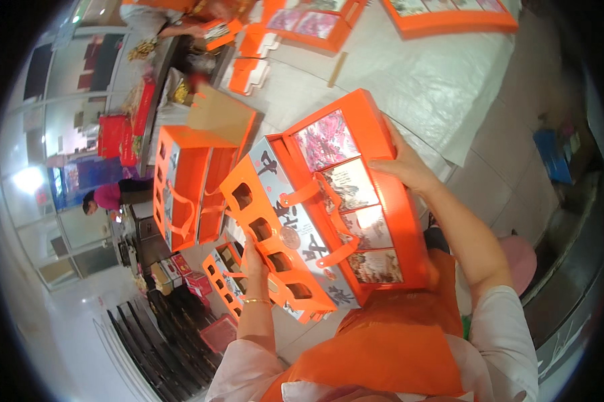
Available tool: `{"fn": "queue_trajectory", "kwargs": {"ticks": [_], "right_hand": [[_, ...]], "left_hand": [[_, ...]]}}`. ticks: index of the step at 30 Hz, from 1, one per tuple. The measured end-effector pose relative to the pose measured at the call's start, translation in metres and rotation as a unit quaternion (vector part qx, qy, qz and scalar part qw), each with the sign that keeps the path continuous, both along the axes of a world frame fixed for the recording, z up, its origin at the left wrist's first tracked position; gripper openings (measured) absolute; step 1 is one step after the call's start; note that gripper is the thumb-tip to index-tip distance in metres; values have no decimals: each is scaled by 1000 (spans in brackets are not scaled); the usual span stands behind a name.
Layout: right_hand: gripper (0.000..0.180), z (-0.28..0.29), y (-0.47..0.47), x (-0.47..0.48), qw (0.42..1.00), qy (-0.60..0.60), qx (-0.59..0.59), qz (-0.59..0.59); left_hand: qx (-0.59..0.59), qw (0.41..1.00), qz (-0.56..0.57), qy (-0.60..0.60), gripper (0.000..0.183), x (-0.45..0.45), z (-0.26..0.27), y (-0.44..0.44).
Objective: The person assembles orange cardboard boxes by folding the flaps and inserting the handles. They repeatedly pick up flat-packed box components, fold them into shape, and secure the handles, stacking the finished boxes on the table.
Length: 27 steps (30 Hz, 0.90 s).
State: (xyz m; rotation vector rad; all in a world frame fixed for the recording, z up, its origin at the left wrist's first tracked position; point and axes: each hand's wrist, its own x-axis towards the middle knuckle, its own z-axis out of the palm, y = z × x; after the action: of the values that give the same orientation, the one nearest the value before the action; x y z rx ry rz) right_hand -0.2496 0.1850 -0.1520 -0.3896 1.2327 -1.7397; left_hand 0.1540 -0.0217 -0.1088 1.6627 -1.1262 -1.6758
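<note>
Both my hands hold a large orange and silver cardboard gift box, tilted in front of my apron. My left hand grips its lower side, by the row of cut-out windows. My right hand is at the opposite side, its fingers spread over the edge of an orange tray. The tray carries several square panels with pink and ink-style pictures. Two orange strap handles arch over the middle of the box. Left of it stands another orange box with its compartments open and its straps hanging.
A plastic-covered table bears picture trays, folded orange cartons and a narrow strip. Smaller windowed boxes stand beyond my left hand. A co-worker's hand is at the top; another person is farther left.
</note>
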Motion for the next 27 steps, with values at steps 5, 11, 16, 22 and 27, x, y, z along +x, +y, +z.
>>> {"fn": "queue_trajectory", "kwargs": {"ticks": [5, 11, 16, 22, 27], "right_hand": [[104, 97, -20, -27, 985, 170, -26, 26], [98, 251, -13, -39, 877, 455, -89, 125], [101, 295, -35, 16, 836, 479, 23, 267], [101, 296, -54, 65, 793, 521, 68, 308], [98, 301, -64, 82, 786, 512, 82, 335]], "left_hand": [[-62, 990, 59, 113, 49, -6, 19, 58], [-80, 950, 85, 291, 60, -21, -10, 115], [214, 956, -40, 198, 76, 8, -37, 146], [-390, 863, -174, -272, 14, 37, 80, 87], [-642, 634, -366, -229, 15, -22, 146, 30]]}}
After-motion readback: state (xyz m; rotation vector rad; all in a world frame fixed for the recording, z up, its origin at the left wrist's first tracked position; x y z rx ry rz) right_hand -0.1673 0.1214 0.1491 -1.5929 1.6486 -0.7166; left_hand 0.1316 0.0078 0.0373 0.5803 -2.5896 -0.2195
